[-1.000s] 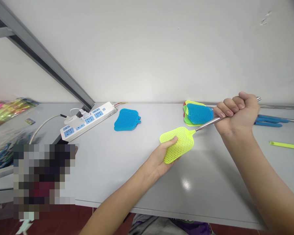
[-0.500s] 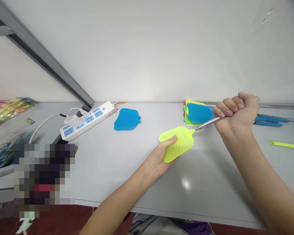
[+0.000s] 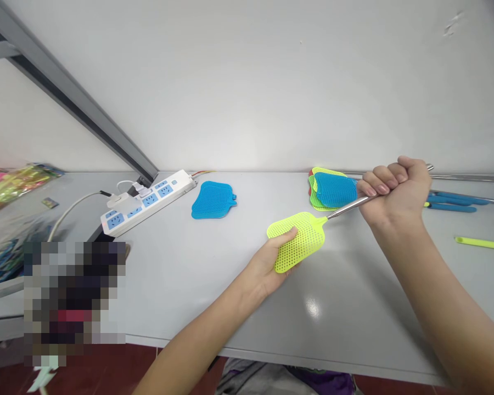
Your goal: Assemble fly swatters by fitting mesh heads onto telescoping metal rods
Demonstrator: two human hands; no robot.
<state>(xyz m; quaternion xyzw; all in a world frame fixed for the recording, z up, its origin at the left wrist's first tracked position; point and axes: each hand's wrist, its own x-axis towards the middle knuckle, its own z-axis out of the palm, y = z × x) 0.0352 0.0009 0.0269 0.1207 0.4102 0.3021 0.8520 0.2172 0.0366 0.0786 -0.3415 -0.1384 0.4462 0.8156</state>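
Observation:
A neon yellow-green plastic fly swatter head (image 3: 302, 241) is pinched in my left hand (image 3: 269, 263), with the thumb on top of the mesh and the fingers behind it. Its telescopic steel handle (image 3: 348, 207) runs up and right into my right hand (image 3: 395, 192), which is closed in a fist around it. Just beyond the handle lies a stack of swatter heads (image 3: 332, 190), blue on top, with green and red beneath. A lone blue swatter head (image 3: 213, 200) rests further left.
A white power strip (image 3: 146, 203) with plugged-in cables lies at the table's back left. Blue-gripped handles (image 3: 450, 207) and a yellow rod (image 3: 482, 244) lie at right. A colourful plastic bag (image 3: 12, 186) sits far left, and a grey metal beam (image 3: 66, 88) slants along the white wall.
My right fist and the steel handle have shifted slightly left. The swatter head has barely moved, and both hands keep their hold.

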